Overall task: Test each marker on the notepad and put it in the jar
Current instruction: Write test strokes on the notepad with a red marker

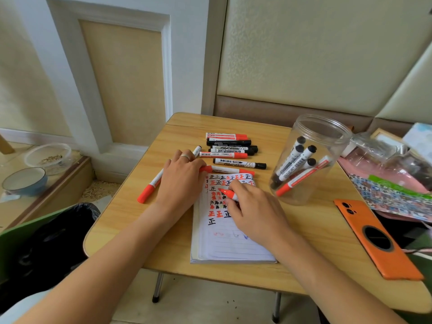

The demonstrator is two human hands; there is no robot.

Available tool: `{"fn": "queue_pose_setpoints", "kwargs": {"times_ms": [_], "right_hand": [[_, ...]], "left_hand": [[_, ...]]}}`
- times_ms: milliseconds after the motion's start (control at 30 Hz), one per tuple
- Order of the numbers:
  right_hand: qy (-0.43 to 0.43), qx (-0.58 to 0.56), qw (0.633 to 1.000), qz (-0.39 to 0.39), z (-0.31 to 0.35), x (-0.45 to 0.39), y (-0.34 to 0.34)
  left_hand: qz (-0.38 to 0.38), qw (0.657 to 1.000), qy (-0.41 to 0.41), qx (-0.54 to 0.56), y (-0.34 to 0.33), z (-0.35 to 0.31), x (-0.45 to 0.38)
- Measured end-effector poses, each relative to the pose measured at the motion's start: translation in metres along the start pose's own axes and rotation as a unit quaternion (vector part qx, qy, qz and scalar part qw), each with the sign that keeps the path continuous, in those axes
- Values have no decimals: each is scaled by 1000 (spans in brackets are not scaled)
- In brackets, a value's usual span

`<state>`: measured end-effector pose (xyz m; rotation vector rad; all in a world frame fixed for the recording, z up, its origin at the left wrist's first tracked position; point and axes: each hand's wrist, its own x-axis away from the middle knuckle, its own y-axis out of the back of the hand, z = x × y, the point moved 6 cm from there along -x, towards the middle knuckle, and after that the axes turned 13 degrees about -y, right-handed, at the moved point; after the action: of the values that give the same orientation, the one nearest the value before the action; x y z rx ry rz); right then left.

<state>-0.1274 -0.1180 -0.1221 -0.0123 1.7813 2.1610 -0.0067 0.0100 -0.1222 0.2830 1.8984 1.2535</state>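
Note:
A lined notepad (230,244) lies on the small wooden table (311,258), its upper part covered with red and black test marks. My right hand (254,212) grips an uncapped red marker (229,193) with the tip on the page. My left hand (181,177) rests on the table at the pad's left edge, and its fingers hold something red (205,169) that lies against a red marker (233,170) at the pad's top. A clear plastic jar (311,160) at the right holds several markers. Several red and black markers (230,148) lie behind the pad.
Another red marker (150,186) lies left of my left hand. An orange phone (376,239) lies face down at the table's right edge. Clutter of bags and printed sheets (392,181) sits to the right. A black bin (53,242) and bowls (25,180) stand on the left.

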Motion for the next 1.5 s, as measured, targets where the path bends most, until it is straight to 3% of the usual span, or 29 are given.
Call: {"fn": "queue_pose_setpoints", "kwargs": {"times_ms": [333,467,567,900,1100,1333,1400,1500], "right_hand": [[-3,-8,1000,4,1,2,3],[-7,-32,999,11,0,3,5],[-18,-94,995,10,-2,4,9],[-30,-268,961,67,10,12,10],[-82,-492,865,58,6,12,30],[-155,-729,644,173,-8,13,12],[-150,-739,631,183,-9,15,11],[-148,-683,698,159,-9,20,11]], "left_hand": [[17,1000,-10,3,-6,-1,-6],[8,997,-30,64,1,-8,6],[20,992,-34,123,8,-14,20],[62,985,-84,140,9,-14,46],[74,980,-114,148,7,-16,47],[94,980,-94,149,5,-17,47],[101,980,-96,144,4,-18,48],[101,981,-104,128,4,-21,47]]}}
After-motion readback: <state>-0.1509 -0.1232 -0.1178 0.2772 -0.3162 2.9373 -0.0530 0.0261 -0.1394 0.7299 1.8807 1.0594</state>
